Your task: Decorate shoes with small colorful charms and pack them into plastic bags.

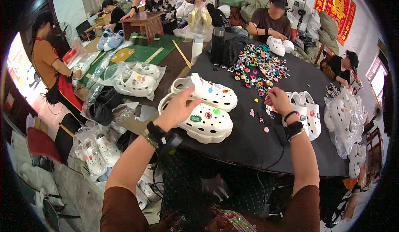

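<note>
A white platform clog (pixel 208 126) with several charms in its holes lies on the dark table in front of me. Its mate (pixel 224 96), also decorated, is just behind it. My left hand (pixel 178 109) is over the heel end of the nearer clog, thumb and fingers apart; whether it touches the clog is unclear. Over a few loose charms, my right hand (pixel 279 101) has its fingers curled together, and anything between them is hidden. A flower charm (pixel 266 129) and a pink charm (pixel 252 112) lie close by. Beside my right wrist stands another pair of white clogs (pixel 312 117).
A heap of colourful charms (pixel 257 67) covers the table's far part, near a black bottle (pixel 217 44) and a white bottle (pixel 197 49). Bagged clogs lie left (pixel 141 82) and right (pixel 345 115). Several people work around. A cable (pixel 279 155) trails from my right wrist.
</note>
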`<action>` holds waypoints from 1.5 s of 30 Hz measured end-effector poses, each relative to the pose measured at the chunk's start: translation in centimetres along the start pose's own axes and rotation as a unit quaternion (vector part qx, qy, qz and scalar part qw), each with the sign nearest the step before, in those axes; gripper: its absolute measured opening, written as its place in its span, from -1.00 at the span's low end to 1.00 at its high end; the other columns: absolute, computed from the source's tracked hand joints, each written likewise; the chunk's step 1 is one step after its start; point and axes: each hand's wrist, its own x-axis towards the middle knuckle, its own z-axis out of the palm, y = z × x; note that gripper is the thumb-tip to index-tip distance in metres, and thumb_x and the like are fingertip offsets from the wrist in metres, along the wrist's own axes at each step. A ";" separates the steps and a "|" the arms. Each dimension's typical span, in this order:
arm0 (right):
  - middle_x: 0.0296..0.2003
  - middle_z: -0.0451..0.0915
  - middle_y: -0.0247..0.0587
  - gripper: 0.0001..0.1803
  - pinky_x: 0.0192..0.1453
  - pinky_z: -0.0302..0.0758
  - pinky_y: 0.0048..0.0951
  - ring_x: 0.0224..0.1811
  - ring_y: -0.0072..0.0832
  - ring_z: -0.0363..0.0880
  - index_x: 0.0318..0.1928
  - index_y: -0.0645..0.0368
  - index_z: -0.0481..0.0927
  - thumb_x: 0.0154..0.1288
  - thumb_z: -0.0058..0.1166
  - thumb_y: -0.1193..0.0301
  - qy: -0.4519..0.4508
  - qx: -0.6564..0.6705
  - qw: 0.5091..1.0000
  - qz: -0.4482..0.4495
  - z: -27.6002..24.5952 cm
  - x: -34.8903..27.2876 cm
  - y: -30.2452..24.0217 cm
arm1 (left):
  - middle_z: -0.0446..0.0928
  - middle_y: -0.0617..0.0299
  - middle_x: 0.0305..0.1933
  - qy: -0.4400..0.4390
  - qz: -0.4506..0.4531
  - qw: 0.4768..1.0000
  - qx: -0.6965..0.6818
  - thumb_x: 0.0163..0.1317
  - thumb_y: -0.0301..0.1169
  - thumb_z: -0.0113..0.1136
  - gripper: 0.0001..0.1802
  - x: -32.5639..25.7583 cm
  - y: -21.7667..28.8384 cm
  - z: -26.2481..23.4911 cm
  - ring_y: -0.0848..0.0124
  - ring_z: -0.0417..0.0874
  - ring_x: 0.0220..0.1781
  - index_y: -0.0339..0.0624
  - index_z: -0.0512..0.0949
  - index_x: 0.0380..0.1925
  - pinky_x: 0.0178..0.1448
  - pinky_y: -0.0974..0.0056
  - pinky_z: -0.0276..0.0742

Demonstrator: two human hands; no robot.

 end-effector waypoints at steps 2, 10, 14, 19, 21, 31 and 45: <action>-0.43 0.60 -0.15 -0.84 -0.37 0.62 -0.53 -0.40 -0.44 0.69 -0.21 0.37 0.52 0.39 -0.08 0.50 -0.047 0.084 0.995 -0.004 0.2 -1.6 -1.6 | 0.55 -0.05 -0.06 0.001 0.026 0.997 -0.068 0.19 -0.25 0.28 -0.53 -1.3 1.8 -0.6 0.15 0.66 -0.16 -0.29 0.46 0.02 -0.09 0.19 0.55; -0.42 0.61 -0.24 -0.88 -0.32 0.57 -0.60 -0.39 -0.60 0.64 -0.18 0.32 0.55 0.26 0.07 0.60 -0.184 0.120 0.970 -0.103 5.7 -5.9 -9.9 | 0.60 -0.08 -0.35 -0.015 -0.056 0.998 0.029 0.04 0.06 0.33 -0.43 -1.7 1.0 -1.1 0.03 0.63 -0.23 -0.33 0.55 -0.34 -0.15 0.08 0.50; -0.42 0.63 -0.12 -0.89 -0.33 0.54 -0.46 -0.45 -0.47 0.63 -0.29 0.29 0.61 0.15 0.18 0.54 -0.175 0.003 0.969 -0.175 9.2 -7.4 -12.2 | 0.61 -0.10 -0.34 -0.227 -0.048 0.967 0.108 0.08 0.18 0.22 -0.33 2.1 0.6 -1.7 0.10 0.63 -0.26 -0.36 0.61 -0.41 -0.17 0.16 0.50; -0.46 0.61 0.01 -0.85 -0.24 0.51 -0.25 -0.37 -0.11 0.60 -0.33 0.22 0.64 0.10 0.21 0.41 -0.144 -0.096 0.954 -0.245 13.1 -8.3 -13.3 | 0.62 -0.13 -0.17 -0.337 -0.107 0.933 0.071 0.05 0.17 0.25 -0.29 4.0 -4.3 0.3 0.19 0.63 -0.18 -0.36 0.62 -0.19 -0.09 0.21 0.49; -0.46 0.60 0.02 -0.82 -0.27 0.50 -0.18 -0.40 -0.06 0.59 -0.34 0.21 0.63 0.13 0.18 0.34 -0.155 -0.142 0.955 -0.210 13.6 -8.6 -13.6 | 0.63 -0.06 -0.11 -0.388 -0.101 0.916 0.022 0.02 0.17 0.29 -0.28 4.8 -3.4 0.1 0.26 0.61 -0.14 -0.34 0.62 -0.14 -0.01 0.26 0.47; -0.43 0.58 -0.02 -0.85 -0.22 0.49 -0.16 -0.33 -0.07 0.58 -0.37 0.23 0.59 0.07 0.23 0.42 -0.106 -0.179 0.942 -0.262 13.5 -10.3 -12.7 | 0.62 -0.12 -0.12 -0.344 -0.132 0.926 -0.085 -0.04 0.04 0.32 -0.26 1.7 0.7 1.1 0.25 0.61 -0.10 -0.51 0.57 -0.10 -0.07 0.24 0.45; -0.45 0.55 0.03 -0.89 -0.28 0.52 -0.14 -0.37 -0.07 0.58 -0.42 0.23 0.53 0.11 0.16 0.46 -0.052 -0.191 0.945 -0.261 15.3 -10.2 -11.8 | 0.59 0.18 -0.27 -0.296 -0.198 0.923 -0.147 0.05 -0.23 0.39 -0.55 1.1 0.8 2.1 0.48 0.52 -0.30 -0.41 0.55 -0.23 -0.24 0.34 0.43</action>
